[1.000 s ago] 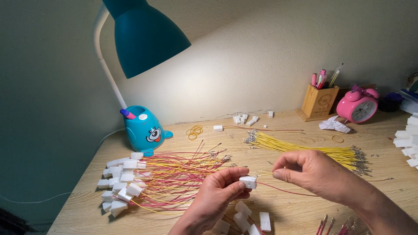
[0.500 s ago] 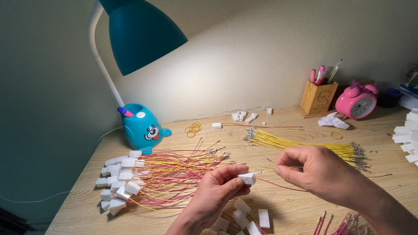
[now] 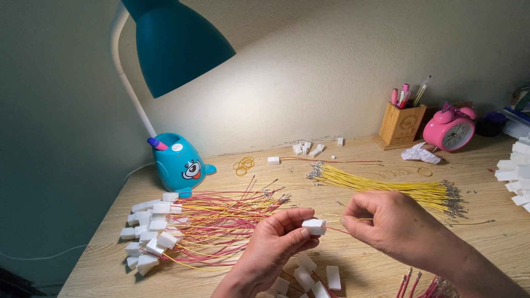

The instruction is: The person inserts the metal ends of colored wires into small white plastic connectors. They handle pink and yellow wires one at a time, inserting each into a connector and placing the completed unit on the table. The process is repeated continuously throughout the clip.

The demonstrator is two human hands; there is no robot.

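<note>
My left hand [image 3: 273, 248] pinches a small white plastic connector [image 3: 314, 226] between thumb and fingers, low in the middle of the head view. My right hand [image 3: 395, 226] sits just to its right, fingers closed on a thin yellow wire [image 3: 333, 222] whose end meets the connector; a red wire runs from the connector too. To the left lies a pile of finished red and yellow wires with white connectors [image 3: 160, 234]. A bundle of loose yellow wires [image 3: 386, 187] lies behind my right hand.
A teal desk lamp [image 3: 176, 160] with a cartoon base stands at the back left of the wooden desk [image 3: 497, 237]. Loose white connectors [image 3: 309, 273] lie below my hands. A wooden pen holder [image 3: 402, 124], a pink alarm clock [image 3: 450, 129], rubber bands [image 3: 243, 164] and more white connectors [image 3: 516, 171] sit further back and right.
Both hands have shifted slightly up and right in view with the connector and wire; the right hand stays close to the connector. The view has tilted a little.
</note>
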